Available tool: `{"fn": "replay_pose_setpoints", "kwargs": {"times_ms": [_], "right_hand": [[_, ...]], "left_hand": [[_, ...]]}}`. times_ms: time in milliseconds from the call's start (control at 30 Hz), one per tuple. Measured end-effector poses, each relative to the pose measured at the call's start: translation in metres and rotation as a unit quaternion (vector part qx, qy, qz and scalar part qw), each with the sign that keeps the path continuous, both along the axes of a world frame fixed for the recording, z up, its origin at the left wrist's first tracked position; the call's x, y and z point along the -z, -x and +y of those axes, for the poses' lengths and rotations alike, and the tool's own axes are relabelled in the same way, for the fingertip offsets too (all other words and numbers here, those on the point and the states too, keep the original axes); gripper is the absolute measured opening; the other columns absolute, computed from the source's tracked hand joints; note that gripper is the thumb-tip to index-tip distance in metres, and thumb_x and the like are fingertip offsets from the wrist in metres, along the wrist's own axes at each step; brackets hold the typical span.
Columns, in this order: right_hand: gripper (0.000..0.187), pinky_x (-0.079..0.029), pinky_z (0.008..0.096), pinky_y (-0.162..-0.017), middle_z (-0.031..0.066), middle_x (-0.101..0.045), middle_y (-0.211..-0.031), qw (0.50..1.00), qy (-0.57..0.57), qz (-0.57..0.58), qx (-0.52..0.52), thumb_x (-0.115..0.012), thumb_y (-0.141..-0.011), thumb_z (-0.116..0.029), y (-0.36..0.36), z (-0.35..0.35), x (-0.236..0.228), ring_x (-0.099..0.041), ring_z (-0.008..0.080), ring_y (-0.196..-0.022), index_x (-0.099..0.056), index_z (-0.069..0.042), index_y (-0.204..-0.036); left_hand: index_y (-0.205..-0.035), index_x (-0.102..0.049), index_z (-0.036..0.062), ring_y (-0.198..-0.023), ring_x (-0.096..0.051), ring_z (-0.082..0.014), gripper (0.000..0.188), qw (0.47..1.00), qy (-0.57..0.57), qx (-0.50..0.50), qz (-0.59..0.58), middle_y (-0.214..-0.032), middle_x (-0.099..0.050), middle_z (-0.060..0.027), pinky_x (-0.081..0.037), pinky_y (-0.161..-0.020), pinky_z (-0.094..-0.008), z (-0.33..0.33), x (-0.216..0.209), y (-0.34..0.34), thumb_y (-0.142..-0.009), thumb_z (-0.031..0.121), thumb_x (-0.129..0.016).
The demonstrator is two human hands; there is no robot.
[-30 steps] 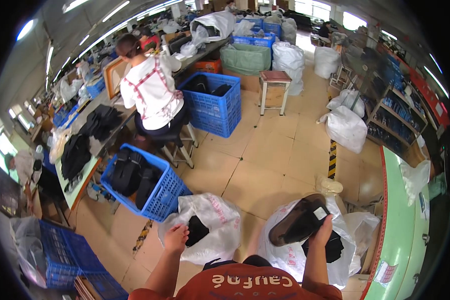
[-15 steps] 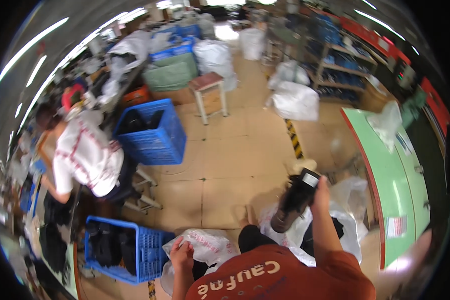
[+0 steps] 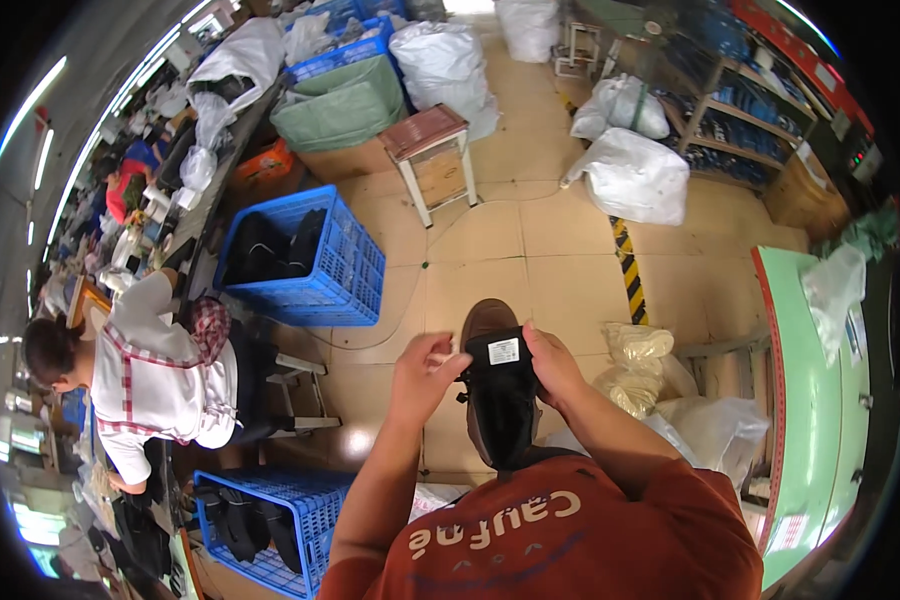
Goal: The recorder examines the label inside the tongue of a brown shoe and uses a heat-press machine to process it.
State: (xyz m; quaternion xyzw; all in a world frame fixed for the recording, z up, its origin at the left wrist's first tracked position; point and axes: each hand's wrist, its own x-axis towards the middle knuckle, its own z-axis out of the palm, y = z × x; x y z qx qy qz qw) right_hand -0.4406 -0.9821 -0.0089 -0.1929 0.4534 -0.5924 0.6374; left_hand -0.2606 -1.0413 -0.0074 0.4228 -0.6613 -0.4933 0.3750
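Observation:
A brown and black boot [image 3: 489, 318] is held in front of my chest, its toe pointing away from me and its dark opening facing up. A white label sits on its black tongue [image 3: 480, 352]. My right hand [image 3: 553, 368] grips the tongue's right edge, thumb uppermost. On the other side, my left hand [image 3: 427, 377] is close by the tongue with bent fingers and the thumb reaching toward its edge. Those fingers are slightly blurred and look a little apart, with nothing seen between them. Whether the thumb touches the boot is unclear.
Blue crates [image 3: 345, 285] with black items stand at the left, near a seated co-worker [image 3: 170, 370]. A wooden-topped stool [image 3: 425, 135] stands ahead. White sacks [image 3: 635, 185] lie beyond, right of centre. At the right are a green table [image 3: 815, 400] and pale bundles [image 3: 638, 355].
The boot has moved from my right side to the middle in front of me, with its toe turned away. My left hand has come up from the lower left to beside it.

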Motion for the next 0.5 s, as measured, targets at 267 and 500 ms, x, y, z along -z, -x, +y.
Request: {"fn": "replay_pose_setpoints", "kwargs": {"times_ms": [267, 500], "right_hand": [[0.048, -0.047, 0.0298, -0.078, 0.0107, -0.059, -0.098, 0.986, -0.011, -0.063, -0.151, -0.042, -0.091, -0.041, 0.006, -0.085, -0.011, -0.058, 0.0170, -0.086, -0.052, 0.003, -0.106], [0.051, -0.047, 0.0296, -0.077, 0.0116, -0.059, -0.096, 0.992, -0.037, -0.041, -0.117, -0.040, -0.090, -0.043, 0.012, -0.174, 0.002, -0.058, 0.0179, -0.085, -0.051, 0.004, -0.106]], "left_hand": [[-0.082, -0.058, -0.0050, -0.064, -0.052, -0.0093, 0.038, 0.959, -0.244, -0.019, 0.144, -0.072, -0.058, -0.0045, -0.042, -0.059, -0.0217, -0.075, -0.015, 0.032, -0.085, 0.033, -0.057], [-0.082, -0.058, -0.0029, -0.065, -0.054, -0.0116, 0.046, 0.980, -0.182, -0.024, 0.075, -0.074, -0.059, -0.0060, -0.044, -0.061, -0.0240, -0.171, -0.003, 0.036, -0.089, 0.041, -0.046]]}}
